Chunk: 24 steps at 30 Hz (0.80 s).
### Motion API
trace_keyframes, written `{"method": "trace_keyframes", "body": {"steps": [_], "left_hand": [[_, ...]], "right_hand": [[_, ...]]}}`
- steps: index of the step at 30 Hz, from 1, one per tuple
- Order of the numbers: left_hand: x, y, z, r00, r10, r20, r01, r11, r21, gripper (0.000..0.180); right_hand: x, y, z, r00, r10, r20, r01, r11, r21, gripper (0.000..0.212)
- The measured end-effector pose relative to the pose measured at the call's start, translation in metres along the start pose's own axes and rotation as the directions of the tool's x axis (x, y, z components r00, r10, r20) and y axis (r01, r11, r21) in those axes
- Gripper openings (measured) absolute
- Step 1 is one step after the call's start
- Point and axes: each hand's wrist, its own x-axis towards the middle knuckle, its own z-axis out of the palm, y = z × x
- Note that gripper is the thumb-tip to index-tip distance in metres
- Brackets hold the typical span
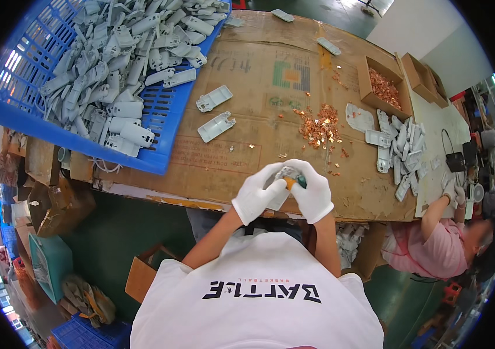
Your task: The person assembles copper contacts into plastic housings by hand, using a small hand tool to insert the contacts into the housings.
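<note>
Both of my hands wear white gloves and meet at the table's near edge. My left hand is closed on a pale grey plastic casing, whose lower end shows between the hands. My right hand curls round its other side, with a small orange and green object at the fingers; its kind is unclear. Fingers hide most of the casing. Beyond them lies a loose pile of small copper-coloured metal pieces. Two similar casings, one above the other, lie to the left.
A blue plastic crate heaped with grey casings stands at the left. A cardboard box of copper pieces is at the far right, with a casing pile nearer. A co-worker in pink works at the right. Flattened cardboard covers the table.
</note>
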Motion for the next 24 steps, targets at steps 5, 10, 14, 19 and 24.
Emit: {"method": "trace_keyframes", "body": {"steps": [5, 10, 14, 19, 24], "left_hand": [[-0.011, 0.007, 0.015, 0.989, -0.091, -0.115, 0.092, 0.996, 0.006, 0.032], [-0.016, 0.001, 0.014, 0.982, -0.164, -0.097, 0.136, 0.960, -0.246, 0.030], [-0.018, 0.002, 0.012, 0.971, -0.223, -0.084, 0.171, 0.896, -0.409, 0.027], [-0.022, 0.015, 0.017, 0.967, -0.236, -0.096, 0.173, 0.884, -0.433, 0.021], [-0.029, 0.031, 0.021, 0.963, -0.268, 0.013, 0.237, 0.827, -0.510, 0.020]], "right_hand": [[-0.005, -0.008, 0.013, 0.986, -0.049, -0.160, 0.012, 0.974, -0.225, 0.047], [-0.007, -0.015, 0.017, 0.963, -0.166, -0.211, 0.130, 0.976, -0.177, 0.042], [-0.013, -0.018, 0.012, 0.969, -0.185, -0.163, 0.162, 0.976, -0.144, 0.038], [-0.028, -0.036, -0.003, 0.860, -0.443, -0.252, 0.492, 0.852, 0.180, 0.013], [-0.055, -0.063, -0.013, 0.505, -0.839, -0.205, 0.834, 0.411, 0.369, 0.046]]}}
